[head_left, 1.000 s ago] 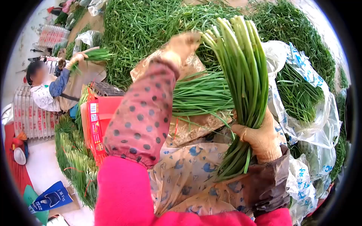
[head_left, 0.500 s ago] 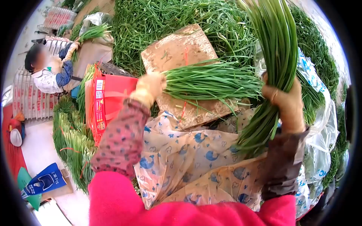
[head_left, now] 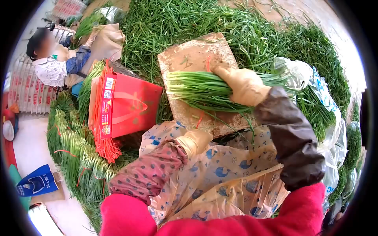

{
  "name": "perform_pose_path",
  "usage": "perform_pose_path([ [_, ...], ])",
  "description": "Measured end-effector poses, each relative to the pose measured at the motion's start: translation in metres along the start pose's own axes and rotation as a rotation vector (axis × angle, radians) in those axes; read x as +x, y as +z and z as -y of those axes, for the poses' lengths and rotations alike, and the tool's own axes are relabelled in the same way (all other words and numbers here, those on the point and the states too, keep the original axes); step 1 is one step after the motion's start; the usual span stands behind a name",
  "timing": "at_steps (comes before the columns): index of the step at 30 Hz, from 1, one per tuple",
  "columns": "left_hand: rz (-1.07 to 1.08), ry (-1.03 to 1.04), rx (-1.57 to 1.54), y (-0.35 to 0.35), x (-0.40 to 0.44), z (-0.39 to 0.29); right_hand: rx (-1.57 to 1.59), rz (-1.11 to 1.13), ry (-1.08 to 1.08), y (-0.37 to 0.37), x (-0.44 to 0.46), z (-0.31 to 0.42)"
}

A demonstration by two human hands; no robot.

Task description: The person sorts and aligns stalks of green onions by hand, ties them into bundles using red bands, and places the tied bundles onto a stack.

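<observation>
"What fills most of your head feed?"

"I have a broad heap of loose, long green stalks across the top and right. Below it I see a translucent tan plastic sheet printed with blue whales, and at the left a row of tied green bunches with pale ends."

"And the middle sizes?"

"A flat, mud-stained brown board lies between heap and sheet, skewed in my view. Left of it I get a red box-shaped carrier, and beyond that a seated co-worker in a white patterned top."

"Where's the bundle?"

"The thick bundle of long green stalks lies flat across the board, pale ends left, the other ends toward a translucent white plastic bag."

"Both grips?"

"The right grip, tan-gloved under a shiny dark brown sleeve cover, rests on top of the bundle; I can't tell how far it wraps around. The left grip, tan-gloved under a polka-dotted sleeve cover, is at the board's lower edge; I can't tell whether it's wide or narrow."

"Smallest?"

"A thin red tie, showing above and below the bundle; its lower end meets the left grip, but I can't see if it's held."
</observation>
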State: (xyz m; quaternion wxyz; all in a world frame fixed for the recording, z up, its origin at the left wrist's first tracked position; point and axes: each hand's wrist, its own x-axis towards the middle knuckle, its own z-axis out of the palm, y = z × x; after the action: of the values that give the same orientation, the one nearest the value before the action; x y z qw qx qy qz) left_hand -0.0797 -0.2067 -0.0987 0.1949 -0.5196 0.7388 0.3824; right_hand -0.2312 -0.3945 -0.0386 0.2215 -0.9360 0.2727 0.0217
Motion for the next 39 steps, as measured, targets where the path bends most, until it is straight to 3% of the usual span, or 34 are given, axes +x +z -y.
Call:
perform_pose_path([
  [3,0.039,-0.04,-0.048,-0.01,0.003,-0.002,-0.167,0.117,0.137,0.061,0.019,-0.008],
  [6,-0.009,-0.048,-0.01,-0.031,0.005,0.002,-0.052,-0.015,0.158,0.081,0.016,-0.011],
  [9,-0.689,0.19,0.143,-0.049,0.016,0.011,-0.007,-0.09,0.177,0.09,0.012,-0.013],
  [11,-0.68,0.06,0.478,-0.058,0.027,0.023,-0.092,-0.139,0.258,0.109,0.018,-0.012],
  [15,-0.432,-0.173,0.321,-0.072,0.066,0.046,0.008,-0.147,0.304,0.105,0.014,0.001],
  [19,-0.471,-0.297,0.237,-0.058,0.087,0.05,0.045,-0.302,0.077,0.104,-0.017,-0.031],
  [21,-0.481,-0.294,0.294,-0.057,0.086,0.051,0.019,-0.223,0.116,0.087,-0.042,-0.05],
  [27,-0.394,-0.415,0.337,-0.06,0.093,0.046,0.1,0.234,0.503,0.048,-0.121,-0.097],
  [29,-0.401,-0.402,0.335,-0.056,0.092,0.047,0.229,0.156,0.565,0.038,-0.162,-0.11],
  [30,-0.413,-0.402,0.327,-0.056,0.091,0.048,0.176,-0.058,0.545,0.053,-0.186,-0.121],
  [31,-0.42,-0.404,0.33,-0.059,0.091,0.046,0.319,-0.121,0.765,0.036,-0.22,-0.132],
  [32,-0.416,-0.43,0.346,-0.057,0.092,0.041,0.07,-0.395,0.721,0.055,-0.256,-0.144],
  [33,-0.408,-0.423,0.347,-0.056,0.091,0.04,-0.02,-0.415,0.85,0.065,-0.284,-0.158],
  [35,-0.465,-0.405,0.347,-0.055,0.089,0.045,0.034,-0.148,1.381,0.044,-0.318,-0.164],
  [39,-0.49,-0.385,0.311,-0.058,0.088,0.046,-0.058,0.113,1.693,0.075,-0.375,-0.215],
])
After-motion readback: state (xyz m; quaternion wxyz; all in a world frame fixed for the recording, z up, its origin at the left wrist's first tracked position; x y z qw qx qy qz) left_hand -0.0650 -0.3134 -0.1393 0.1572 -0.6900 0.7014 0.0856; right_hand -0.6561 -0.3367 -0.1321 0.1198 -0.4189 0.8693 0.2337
